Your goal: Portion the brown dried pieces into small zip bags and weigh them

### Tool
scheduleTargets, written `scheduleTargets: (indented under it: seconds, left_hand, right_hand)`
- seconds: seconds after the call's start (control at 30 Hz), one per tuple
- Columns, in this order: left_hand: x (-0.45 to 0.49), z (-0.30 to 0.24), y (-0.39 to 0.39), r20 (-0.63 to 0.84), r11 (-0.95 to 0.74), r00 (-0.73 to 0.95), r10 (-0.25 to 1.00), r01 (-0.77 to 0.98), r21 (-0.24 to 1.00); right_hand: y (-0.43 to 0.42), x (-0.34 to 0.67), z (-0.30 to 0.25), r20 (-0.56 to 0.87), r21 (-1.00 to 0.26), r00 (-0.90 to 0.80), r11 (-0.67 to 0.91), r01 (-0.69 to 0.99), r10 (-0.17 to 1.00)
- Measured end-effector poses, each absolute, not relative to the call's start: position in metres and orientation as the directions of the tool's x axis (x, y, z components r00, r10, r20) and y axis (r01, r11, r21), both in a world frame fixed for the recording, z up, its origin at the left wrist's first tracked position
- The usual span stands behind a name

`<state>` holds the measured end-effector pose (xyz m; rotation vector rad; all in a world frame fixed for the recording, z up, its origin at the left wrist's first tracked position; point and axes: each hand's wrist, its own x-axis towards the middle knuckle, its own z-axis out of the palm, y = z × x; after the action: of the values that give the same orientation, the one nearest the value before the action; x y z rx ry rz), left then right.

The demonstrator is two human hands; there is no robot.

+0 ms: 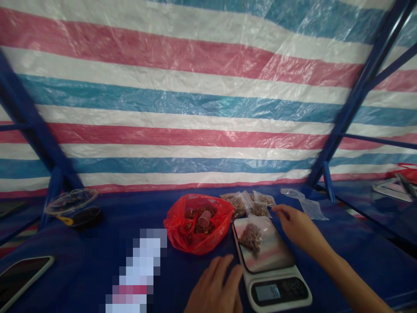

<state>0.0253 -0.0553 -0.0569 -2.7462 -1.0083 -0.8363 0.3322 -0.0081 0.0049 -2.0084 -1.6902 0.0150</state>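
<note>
A white digital scale (pixel 276 261) lies in front of me, its display (pixel 267 292) showing what looks like 96. On its shiny plate rests a clear plastic bag (pixel 252 238) of brown dried bits. My left hand (pixel 215 287) is open at the scale's left side, fingers stretched forward. Past the plate's far right corner, my right hand (pixel 295 224) has its fingertips pinched together close to the filled bags; whether anything is between them is hidden. A red plastic bag (pixel 177 232) left of the scale holds brown bits and a small translucent cup (pixel 205 218).
Several filled clear bags (pixel 239 206) lie behind the scale. Flat clear bags (pixel 312 209) sit farther right. At left are a phone (pixel 24 278) and a clear container (pixel 71 202). Blue metal posts (pixel 353 95) and a striped tarp (pixel 195 104) bound the blue table (pixel 130 213).
</note>
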Motion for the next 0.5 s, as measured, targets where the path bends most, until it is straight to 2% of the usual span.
scheduleTargets:
  seconds: [0.13,0.27,0.4,0.5]
  left_hand:
    - [0.031,-0.059,-0.040,0.506,-0.685,0.557,0.658,0.723,0.094]
    - [0.039,-0.058,-0.033,0.456,-0.654,0.556,0.695,0.753,0.078]
    - [0.040,-0.060,-0.030,0.454,-0.671,0.570,0.685,0.737,0.086]
    - [0.038,-0.063,-0.030,0.469,-0.685,0.561,0.682,0.714,0.144]
  right_hand:
    - [-0.004,0.338,-0.007,0.299,-0.391,0.118,0.009,0.920,0.947]
    - [-0.001,0.341,-0.011,0.303,-0.280,-0.001,0.090,0.956,0.953]
    - [0.000,0.337,-0.009,0.274,-0.114,-0.011,0.044,0.992,0.962]
    - [0.001,0.334,-0.007,0.288,-0.129,0.025,0.013,0.992,0.957]
